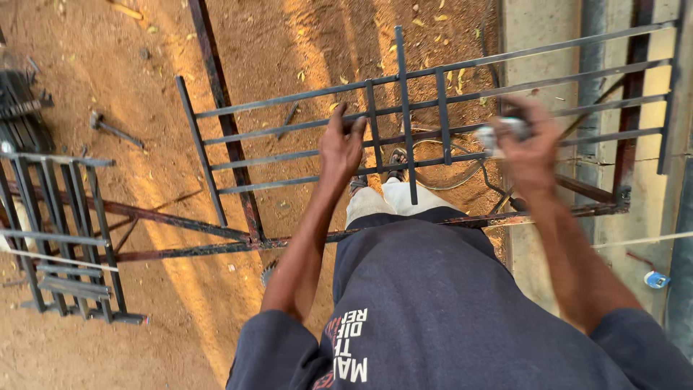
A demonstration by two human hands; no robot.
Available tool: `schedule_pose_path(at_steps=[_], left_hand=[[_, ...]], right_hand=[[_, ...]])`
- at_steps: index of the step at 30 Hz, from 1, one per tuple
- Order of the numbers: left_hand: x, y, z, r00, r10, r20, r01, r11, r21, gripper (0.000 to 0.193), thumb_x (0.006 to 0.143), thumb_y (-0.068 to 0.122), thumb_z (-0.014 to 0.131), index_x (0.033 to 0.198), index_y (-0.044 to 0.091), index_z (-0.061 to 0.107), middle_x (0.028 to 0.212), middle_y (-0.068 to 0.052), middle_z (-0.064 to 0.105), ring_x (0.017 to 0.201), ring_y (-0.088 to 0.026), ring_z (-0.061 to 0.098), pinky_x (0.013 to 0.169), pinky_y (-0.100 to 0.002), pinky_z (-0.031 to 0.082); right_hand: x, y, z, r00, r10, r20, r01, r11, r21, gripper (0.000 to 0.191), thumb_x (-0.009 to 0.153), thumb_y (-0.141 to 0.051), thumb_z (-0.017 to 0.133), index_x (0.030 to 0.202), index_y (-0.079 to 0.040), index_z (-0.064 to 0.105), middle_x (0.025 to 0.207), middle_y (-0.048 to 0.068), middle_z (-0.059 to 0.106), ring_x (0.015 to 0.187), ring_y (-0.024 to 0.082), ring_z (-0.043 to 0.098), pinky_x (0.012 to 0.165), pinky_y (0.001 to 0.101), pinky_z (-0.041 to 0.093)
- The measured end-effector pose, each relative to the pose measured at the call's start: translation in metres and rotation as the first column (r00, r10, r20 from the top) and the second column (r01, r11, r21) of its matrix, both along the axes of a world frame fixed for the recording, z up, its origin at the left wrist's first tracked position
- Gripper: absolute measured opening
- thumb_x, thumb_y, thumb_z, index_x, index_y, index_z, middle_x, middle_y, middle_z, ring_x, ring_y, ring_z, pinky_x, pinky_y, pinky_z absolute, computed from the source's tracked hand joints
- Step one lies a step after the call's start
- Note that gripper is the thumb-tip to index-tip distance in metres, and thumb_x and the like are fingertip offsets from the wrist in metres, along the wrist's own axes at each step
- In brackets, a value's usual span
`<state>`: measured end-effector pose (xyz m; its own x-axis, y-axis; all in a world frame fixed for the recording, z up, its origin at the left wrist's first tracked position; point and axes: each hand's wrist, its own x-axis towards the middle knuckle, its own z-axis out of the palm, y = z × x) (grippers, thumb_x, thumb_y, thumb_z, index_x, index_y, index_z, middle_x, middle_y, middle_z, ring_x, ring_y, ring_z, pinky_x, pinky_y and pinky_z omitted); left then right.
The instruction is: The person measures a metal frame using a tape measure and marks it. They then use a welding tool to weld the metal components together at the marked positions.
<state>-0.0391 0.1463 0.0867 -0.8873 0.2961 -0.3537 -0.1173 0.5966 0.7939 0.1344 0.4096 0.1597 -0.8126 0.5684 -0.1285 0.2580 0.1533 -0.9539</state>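
Dark steel flat bars make up the window grille that lies across a rusty welding frame above the sandy ground; it spans the picture from about 9 o'clock to 3 o'clock, just ahead of the person's knees.

Head view: the left hand is closed over one of the grille's horizontal bars, just to the 9 o'clock side of the short upright bars at the centre. The right hand sits at about 2 o'clock, curled around a small pale object that is too blurred to name; it is at the level of the bars, though whether it touches them cannot be told.

As a judgement, the step in hand looks like steadying the grille with the left hand while the right works on the bars. The next move would call for keeping that grip firm so the panel does not slide on the frame.

Edges: the bar ends at 9 o'clock and the long upright poking toward 12 o'clock are bare cut steel. A second grille stands at 8 o'clock, well apart, and a hammer lies at 10 o'clock. A concrete strip borders the right side. Open room lies mainly to the left, over the sand.
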Motion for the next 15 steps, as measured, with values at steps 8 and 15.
schedule_pose_path(at_steps=[8, 15], left_hand=[[0.090, -0.034, 0.049, 0.859, 0.010, 0.512, -0.221, 0.909, 0.353, 0.049, 0.092, 0.034, 0.070, 0.127, 0.002, 0.058, 0.102, -0.016, 0.067, 0.085, -0.027, 0.067, 0.065, -0.040, 0.058], [0.122, -0.183, 0.036, 0.952, 0.110, -0.286, -0.211, 0.912, -0.352, 0.050, 0.098, 0.037, 0.072, 0.128, 0.000, 0.059, 0.120, -0.027, 0.048, 0.107, -0.032, 0.058, 0.090, -0.045, 0.052]], right_hand=[[-0.008, -0.130, 0.035, 0.855, 0.515, 0.067, -0.462, 0.813, -0.354, 0.050, 0.099, -0.014, 0.064, 0.147, -0.011, 0.053, 0.124, 0.010, 0.070, 0.102, 0.016, 0.071, 0.087, 0.0331, 0.060], [0.017, -0.148, 0.025, 0.777, 0.516, 0.361, -0.609, 0.762, 0.222, 0.044, 0.102, -0.021, 0.068, 0.142, -0.005, 0.065, 0.122, 0.019, 0.069, 0.102, 0.028, 0.072, 0.088, 0.0372, 0.061]])
